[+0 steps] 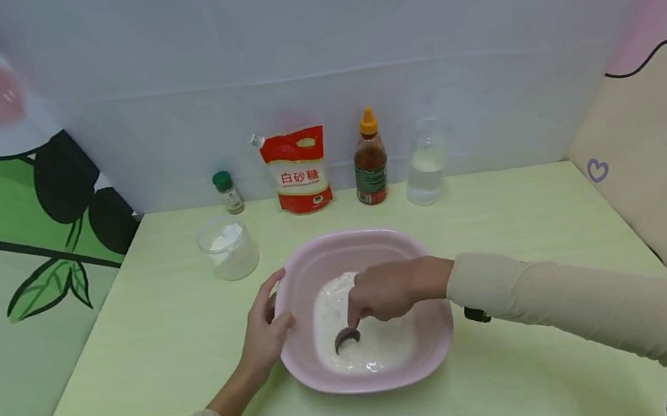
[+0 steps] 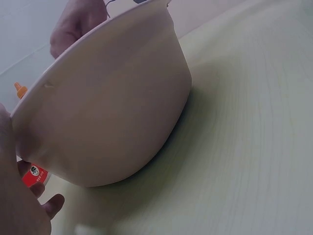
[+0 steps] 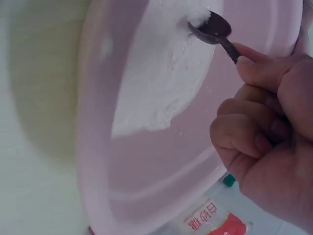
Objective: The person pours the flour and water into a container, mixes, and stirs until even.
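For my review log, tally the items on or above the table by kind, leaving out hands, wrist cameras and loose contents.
Basins: 1, the pink basin
Spoons: 1, the dark spoon
Pouches: 1, the red-and-white pouch
Capped bottles: 2, the green-capped bottle and orange-capped bottle
Clear containers: 2, the short tub and taller vessel
Total: 7

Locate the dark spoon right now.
Head view: the dark spoon is inside the pink basin, just left of its centre, over or in the white mixture. The right hand pinches its handle.
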A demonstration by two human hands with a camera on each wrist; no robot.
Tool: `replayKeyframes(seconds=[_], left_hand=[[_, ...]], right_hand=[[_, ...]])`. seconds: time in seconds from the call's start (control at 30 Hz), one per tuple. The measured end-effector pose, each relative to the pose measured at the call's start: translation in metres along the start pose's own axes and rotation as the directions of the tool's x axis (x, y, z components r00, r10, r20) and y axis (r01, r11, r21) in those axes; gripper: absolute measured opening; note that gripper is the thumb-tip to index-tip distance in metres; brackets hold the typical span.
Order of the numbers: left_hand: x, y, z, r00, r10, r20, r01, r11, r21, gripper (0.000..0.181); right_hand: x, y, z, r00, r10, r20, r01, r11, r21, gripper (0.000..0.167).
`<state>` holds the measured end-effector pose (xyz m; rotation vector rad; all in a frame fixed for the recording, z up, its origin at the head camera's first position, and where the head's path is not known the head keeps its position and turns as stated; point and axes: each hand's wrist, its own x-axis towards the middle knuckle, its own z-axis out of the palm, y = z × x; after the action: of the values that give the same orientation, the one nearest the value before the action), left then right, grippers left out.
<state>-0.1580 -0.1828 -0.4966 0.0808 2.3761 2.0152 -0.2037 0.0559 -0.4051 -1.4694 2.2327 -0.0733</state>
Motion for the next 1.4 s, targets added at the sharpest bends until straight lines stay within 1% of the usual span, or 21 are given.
replayKeyframes(seconds=[0.1, 0.17, 0.27, 0.33, 0.37, 0.4, 0.47, 0.57, 0.6, 0.73, 0.83, 0.93, 1.03, 1.13, 1.23, 1.3, 1.4], left_hand=[[0.000, 0.000, 0.000, 1.000, 0.012, 0.003, -0.012, 1.000, -0.002, 0.078], [0.000, 0.000, -0.001, 1.000, 0.023, 0.007, -0.023, 1.000, -0.004, 0.078], [0.000, 0.000, -0.001, 0.999, 0.036, 0.010, -0.036, 0.999, -0.006, 0.078], [0.000, 0.000, -0.001, 0.999, 0.040, 0.010, -0.040, 0.999, -0.007, 0.078], [0.001, 0.000, 0.000, 0.999, 0.040, 0.012, -0.040, 0.999, -0.008, 0.078], [0.001, 0.000, 0.000, 0.999, 0.039, 0.012, -0.039, 0.999, -0.008, 0.078], [0.001, 0.001, 0.000, 0.999, 0.040, 0.017, -0.040, 0.999, -0.007, 0.078], [0.002, 0.002, 0.001, 0.999, 0.034, 0.020, -0.034, 0.999, -0.005, 0.078], [0.002, 0.002, 0.001, 0.999, 0.032, 0.020, -0.032, 0.999, -0.004, 0.078], [0.002, 0.001, 0.001, 1.000, 0.017, 0.018, -0.017, 1.000, -0.006, 0.078], [0.001, 0.002, 0.001, 1.000, 0.012, 0.019, -0.012, 1.000, -0.002, 0.079], [0.001, 0.003, 0.001, 1.000, 0.013, 0.020, -0.013, 1.000, 0.004, 0.079], [0.002, 0.003, 0.002, 1.000, 0.014, 0.023, -0.014, 1.000, 0.007, 0.078], [0.002, 0.004, 0.003, 1.000, 0.013, 0.021, -0.013, 1.000, 0.007, 0.078], [0.002, 0.004, 0.003, 1.000, 0.003, 0.014, -0.003, 1.000, 0.008, 0.078], [0.001, 0.005, 0.002, 1.000, -0.004, 0.008, 0.003, 1.000, 0.007, 0.078], [-0.001, 0.006, 0.000, 1.000, -0.012, -0.001, 0.012, 1.000, 0.006, 0.078]], right_hand=[[0.008, 0.004, -0.004, 0.998, -0.020, -0.056, 0.014, 0.994, -0.105, 0.030], [0.013, 0.007, -0.008, 0.997, -0.034, -0.075, 0.019, 0.982, -0.189, 0.029], [0.021, 0.011, -0.015, 0.995, -0.057, -0.087, 0.024, 0.940, -0.339, 0.030], [0.025, 0.014, -0.020, 0.994, -0.071, -0.079, 0.032, 0.910, -0.413, 0.031], [0.026, 0.015, -0.022, 0.994, -0.072, -0.077, 0.032, 0.903, -0.428, 0.031], [0.027, 0.016, -0.024, 0.995, -0.062, -0.079, 0.023, 0.905, -0.425, 0.030], [0.028, 0.020, -0.026, 0.996, -0.013, -0.085, -0.019, 0.929, -0.370, 0.028], [0.026, 0.025, -0.027, 0.993, 0.069, -0.096, -0.094, 0.955, -0.282, 0.027], [0.025, 0.027, -0.027, 0.991, 0.090, -0.100, -0.114, 0.956, -0.269, 0.027], [0.019, 0.033, -0.026, 0.986, 0.117, -0.119, -0.150, 0.936, -0.320, 0.021], [0.014, 0.037, -0.024, 0.982, 0.140, -0.130, -0.177, 0.922, -0.345, 0.021], [0.009, 0.039, -0.023, 0.976, 0.173, -0.133, -0.208, 0.923, -0.325, 0.022], [0.005, 0.041, -0.022, 0.967, 0.226, -0.119, -0.251, 0.928, -0.277, 0.023], [-0.003, 0.042, -0.024, 0.960, 0.262, -0.097, -0.278, 0.931, -0.235, 0.023], [-0.013, 0.043, -0.027, 0.955, 0.291, -0.052, -0.296, 0.937, -0.185, 0.022], [-0.021, 0.046, -0.030, 0.954, 0.299, 0.000, -0.296, 0.944, -0.149, 0.019], [-0.031, 0.050, -0.030, 0.951, 0.296, 0.088, -0.292, 0.955, -0.059, 0.022]])
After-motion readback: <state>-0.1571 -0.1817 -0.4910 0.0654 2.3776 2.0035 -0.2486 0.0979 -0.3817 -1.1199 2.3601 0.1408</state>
